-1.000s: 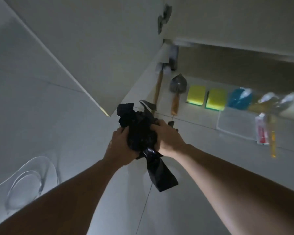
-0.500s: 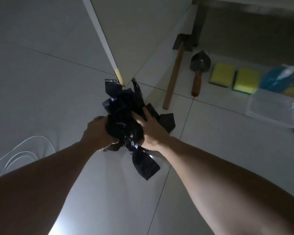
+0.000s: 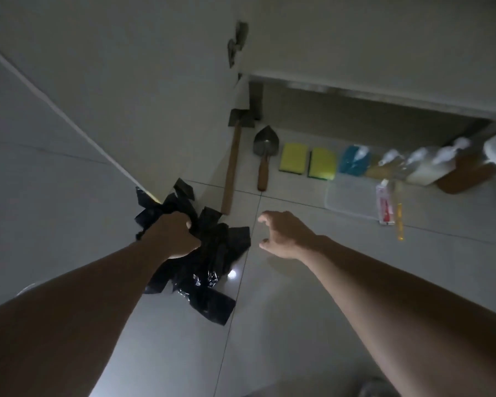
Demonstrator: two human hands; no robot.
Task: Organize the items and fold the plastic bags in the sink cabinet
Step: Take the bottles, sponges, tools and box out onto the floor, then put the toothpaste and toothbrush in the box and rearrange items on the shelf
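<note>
Left hand (image 3: 174, 237): grips crumpled black plastic bags (image 3: 209, 262).
Right hand (image 3: 284, 234): just beside the bags, fingers loosely spread, holding nothing.
Writing: none readable.

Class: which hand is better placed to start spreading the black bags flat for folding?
Probably the right hand: it hangs free and loosely curled just beside the black bags, while the left hand already grips the bundle.

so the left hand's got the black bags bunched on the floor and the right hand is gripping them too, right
Not quite. In the head view the left hand does grip the black plastic bags on the floor, but the right hand is off them, open and holding nothing, beside the bundle.
</note>
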